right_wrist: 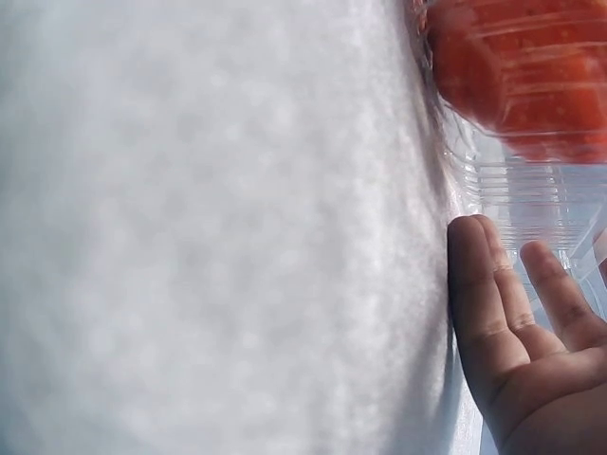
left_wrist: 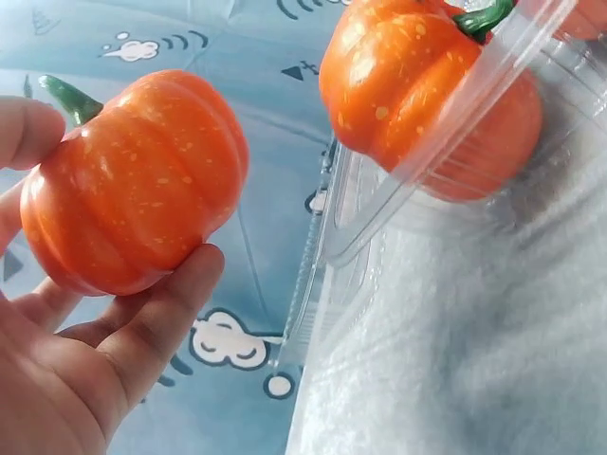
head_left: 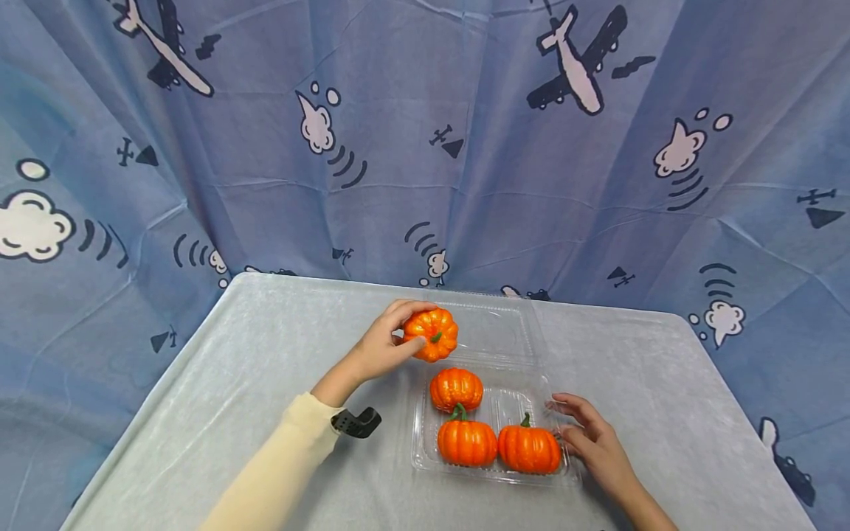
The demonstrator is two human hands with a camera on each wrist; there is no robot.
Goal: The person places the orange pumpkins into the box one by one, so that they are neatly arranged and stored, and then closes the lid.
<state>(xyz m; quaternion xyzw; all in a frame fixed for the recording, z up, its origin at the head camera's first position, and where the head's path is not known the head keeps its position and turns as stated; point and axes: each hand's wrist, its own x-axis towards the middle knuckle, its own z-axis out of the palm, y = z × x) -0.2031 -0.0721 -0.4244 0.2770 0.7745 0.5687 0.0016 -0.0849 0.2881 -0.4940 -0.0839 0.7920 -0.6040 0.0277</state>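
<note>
**Currently holding one pumpkin (head_left: 430, 324) beyond and left of the rear right section (head_left: 511, 402)**

Pinching that pumpkin between thumb and fingers of the left hand (head_left: 383, 344), over the left end of the opened lid (head_left: 494, 333), and pointing its green stem (head_left: 436, 337) toward the body. Being squat, showing no strong long axis. Seeing three more pumpkins (head_left: 456, 389) in the clear container (head_left: 417, 442) nearer the body, one at the rear left, two along the front. Finding the rear right section diagonally rightward and bodyward from the held pumpkin, nearer to the right hand (head_left: 603, 451). Extending that hand's fingers straight and slightly apart at the container's right side, perhaps touching, hard to tell through clear plastic.
</note>
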